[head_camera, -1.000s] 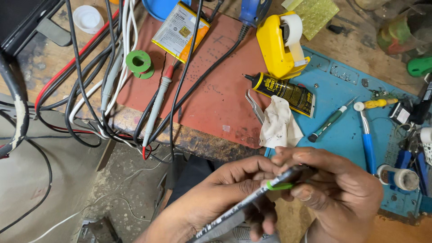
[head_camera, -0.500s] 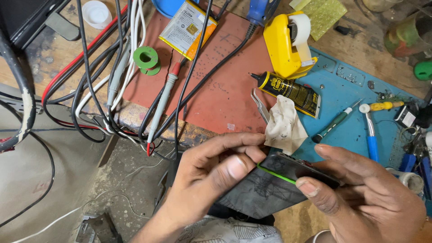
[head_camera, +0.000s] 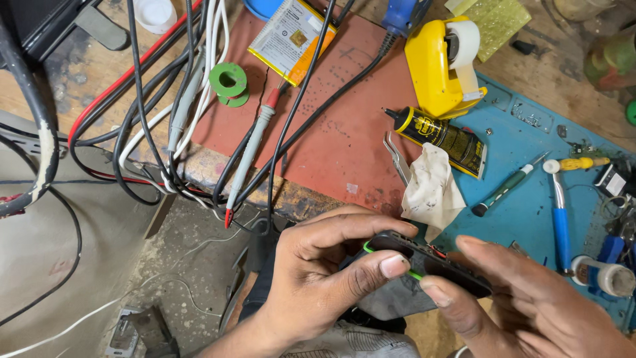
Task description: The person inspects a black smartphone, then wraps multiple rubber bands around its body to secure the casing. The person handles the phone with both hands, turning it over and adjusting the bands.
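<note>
My left hand (head_camera: 324, 272) and my right hand (head_camera: 523, 298) both grip a dark, flat phone body (head_camera: 430, 265) with a green edge, held just in front of the bench edge. The left thumb and fingers pinch its left end. The right thumb presses its lower edge while the right fingers wrap its right end. Part of the phone is hidden by my fingers.
On the red mat (head_camera: 344, 132) lie a flat battery (head_camera: 291, 40), a green solder spool (head_camera: 228, 83), tweezers (head_camera: 397, 156), a black-and-yellow glue tube (head_camera: 440, 136) and a crumpled cloth (head_camera: 430, 189). A yellow tape dispenser (head_camera: 440, 66) stands behind. Screwdrivers (head_camera: 510, 189) rest on the blue mat (head_camera: 530, 219). Cables (head_camera: 165, 119) hang left.
The phone has turned from nearly edge-on to a flatter hold. Both hands have shifted along it, and the right hand sits lower right.
</note>
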